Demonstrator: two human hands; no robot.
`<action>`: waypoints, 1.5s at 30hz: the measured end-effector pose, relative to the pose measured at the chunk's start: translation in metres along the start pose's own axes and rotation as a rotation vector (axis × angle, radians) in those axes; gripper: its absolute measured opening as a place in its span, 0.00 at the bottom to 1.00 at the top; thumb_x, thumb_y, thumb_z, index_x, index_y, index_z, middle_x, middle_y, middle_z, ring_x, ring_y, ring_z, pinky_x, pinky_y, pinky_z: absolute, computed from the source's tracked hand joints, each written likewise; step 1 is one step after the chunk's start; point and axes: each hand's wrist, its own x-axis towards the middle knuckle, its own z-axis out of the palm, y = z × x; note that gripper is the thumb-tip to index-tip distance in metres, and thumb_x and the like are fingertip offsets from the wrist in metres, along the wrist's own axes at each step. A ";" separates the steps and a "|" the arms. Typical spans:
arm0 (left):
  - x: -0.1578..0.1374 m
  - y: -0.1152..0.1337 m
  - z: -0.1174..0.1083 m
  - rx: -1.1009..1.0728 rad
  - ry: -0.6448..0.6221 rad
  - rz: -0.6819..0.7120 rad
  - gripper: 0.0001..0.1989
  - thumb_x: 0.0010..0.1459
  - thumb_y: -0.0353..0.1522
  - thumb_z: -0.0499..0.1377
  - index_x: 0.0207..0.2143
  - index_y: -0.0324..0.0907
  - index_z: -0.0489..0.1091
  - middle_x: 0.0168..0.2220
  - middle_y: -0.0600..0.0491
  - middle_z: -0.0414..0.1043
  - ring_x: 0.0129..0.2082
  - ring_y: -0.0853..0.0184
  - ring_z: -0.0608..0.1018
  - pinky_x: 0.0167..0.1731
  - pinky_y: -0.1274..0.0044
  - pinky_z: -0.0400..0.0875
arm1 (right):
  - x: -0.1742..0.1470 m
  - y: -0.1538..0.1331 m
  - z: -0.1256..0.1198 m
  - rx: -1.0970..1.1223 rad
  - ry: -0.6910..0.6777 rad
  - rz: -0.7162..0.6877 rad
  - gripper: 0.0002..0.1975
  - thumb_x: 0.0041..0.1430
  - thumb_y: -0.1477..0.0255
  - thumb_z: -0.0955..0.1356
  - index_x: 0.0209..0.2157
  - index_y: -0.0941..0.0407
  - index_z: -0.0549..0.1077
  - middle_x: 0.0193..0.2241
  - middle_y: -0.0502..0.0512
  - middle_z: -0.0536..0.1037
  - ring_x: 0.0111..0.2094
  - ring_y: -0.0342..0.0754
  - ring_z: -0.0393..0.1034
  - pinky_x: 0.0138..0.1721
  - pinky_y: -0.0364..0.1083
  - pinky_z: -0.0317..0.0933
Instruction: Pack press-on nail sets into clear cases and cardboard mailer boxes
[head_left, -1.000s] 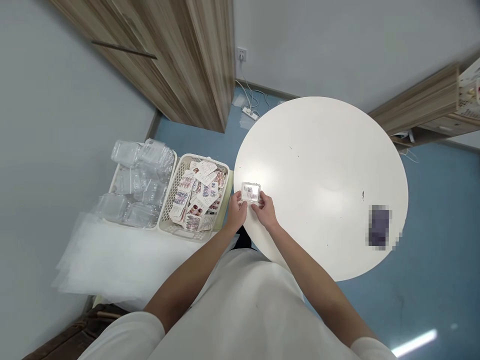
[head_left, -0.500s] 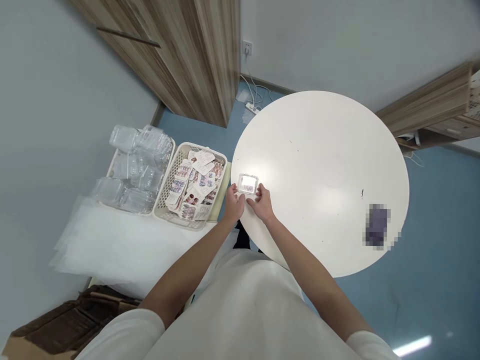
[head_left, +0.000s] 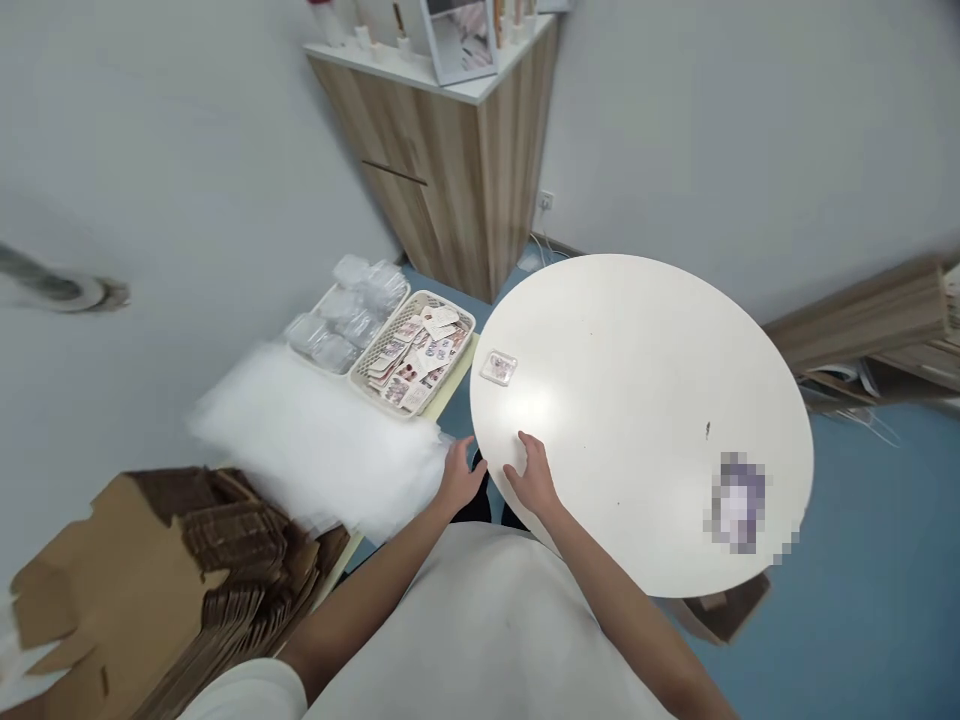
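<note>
A small clear plastic case (head_left: 499, 367) with coloured press-on nails inside lies on the round white table (head_left: 645, 400), near its left edge. No hand touches it. My left hand (head_left: 459, 479) hovers by the table's near-left edge, next to a stack of clear plastic bags (head_left: 315, 440), fingers loosely apart and holding nothing. My right hand (head_left: 531, 477) rests flat on the table's near edge, fingers spread, empty.
A white basket (head_left: 416, 355) of nail cards and a tray of empty clear cases (head_left: 349, 310) sit on a side surface to the left. Flattened cardboard boxes (head_left: 172, 570) lie at lower left. A wooden cabinet (head_left: 450, 170) stands behind. A blurred object (head_left: 739, 505) lies on the table's right.
Both hands let go of the clear case, which now lies on the table, and drew back to the table's near edge. The camera has tilted up and turned left, bringing cardboard into view.
</note>
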 end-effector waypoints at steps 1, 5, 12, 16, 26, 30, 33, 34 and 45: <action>-0.010 -0.004 -0.002 0.003 0.005 -0.019 0.22 0.51 0.36 0.53 0.49 0.42 0.57 0.52 0.45 0.57 0.53 0.60 0.61 0.48 0.68 0.59 | -0.007 0.002 0.003 -0.005 -0.020 -0.025 0.30 0.50 0.70 0.62 0.56 0.53 0.51 0.53 0.58 0.55 0.55 0.52 0.50 0.52 0.53 0.53; -0.032 -0.018 -0.024 -0.013 0.091 -0.106 0.21 0.50 0.38 0.53 0.47 0.43 0.60 0.52 0.46 0.59 0.52 0.60 0.63 0.48 0.70 0.59 | -0.016 -0.001 0.016 0.003 -0.183 -0.083 0.28 0.50 0.70 0.62 0.54 0.53 0.54 0.48 0.58 0.63 0.45 0.49 0.63 0.43 0.50 0.61; -0.050 -0.057 -0.079 -0.067 0.293 -0.246 0.20 0.47 0.36 0.56 0.44 0.40 0.63 0.49 0.45 0.62 0.51 0.60 0.64 0.49 0.72 0.57 | 0.005 -0.032 0.038 -0.015 -0.480 -0.151 0.20 0.50 0.69 0.62 0.46 0.55 0.65 0.23 0.49 0.72 0.28 0.45 0.68 0.31 0.45 0.63; -0.067 -0.078 -0.101 -0.162 0.366 -0.222 0.20 0.46 0.36 0.57 0.43 0.41 0.64 0.48 0.46 0.62 0.50 0.61 0.65 0.49 0.73 0.58 | 0.018 -0.054 0.070 -0.017 -0.490 -0.206 0.17 0.48 0.68 0.63 0.42 0.56 0.68 0.26 0.51 0.73 0.27 0.46 0.68 0.28 0.46 0.63; -0.053 -0.084 -0.142 -0.250 0.408 -0.163 0.23 0.48 0.36 0.56 0.47 0.39 0.60 0.52 0.43 0.59 0.52 0.60 0.63 0.50 0.71 0.56 | 0.029 -0.099 0.145 -0.161 -0.545 -0.204 0.24 0.45 0.64 0.67 0.46 0.54 0.66 0.47 0.59 0.68 0.46 0.53 0.64 0.42 0.51 0.60; -0.035 -0.081 -0.145 -0.300 0.423 -0.208 0.24 0.51 0.38 0.52 0.50 0.36 0.58 0.54 0.41 0.57 0.55 0.59 0.60 0.53 0.70 0.53 | 0.047 -0.116 0.155 -0.140 -0.548 -0.157 0.27 0.44 0.62 0.67 0.48 0.54 0.64 0.50 0.58 0.66 0.50 0.55 0.60 0.44 0.52 0.59; -0.024 -0.081 -0.143 -0.356 0.431 -0.240 0.25 0.54 0.40 0.49 0.51 0.36 0.56 0.56 0.40 0.55 0.57 0.60 0.57 0.54 0.70 0.50 | 0.066 -0.129 0.167 -0.133 -0.532 -0.126 0.28 0.44 0.62 0.66 0.49 0.54 0.63 0.51 0.58 0.64 0.53 0.54 0.57 0.47 0.52 0.57; -0.020 -0.081 -0.141 -0.370 0.428 -0.248 0.25 0.54 0.41 0.48 0.51 0.36 0.56 0.56 0.41 0.54 0.57 0.60 0.56 0.55 0.71 0.49 | 0.073 -0.133 0.172 -0.130 -0.526 -0.124 0.28 0.44 0.62 0.66 0.49 0.54 0.63 0.52 0.58 0.63 0.53 0.53 0.56 0.48 0.51 0.56; 0.027 -0.075 -0.138 -0.431 0.441 -0.482 0.25 0.57 0.42 0.43 0.52 0.36 0.55 0.60 0.41 0.45 0.60 0.62 0.46 0.57 0.70 0.44 | 0.119 -0.133 0.216 -0.164 -0.506 -0.174 0.20 0.45 0.73 0.62 0.43 0.56 0.67 0.46 0.57 0.67 0.53 0.51 0.55 0.53 0.53 0.51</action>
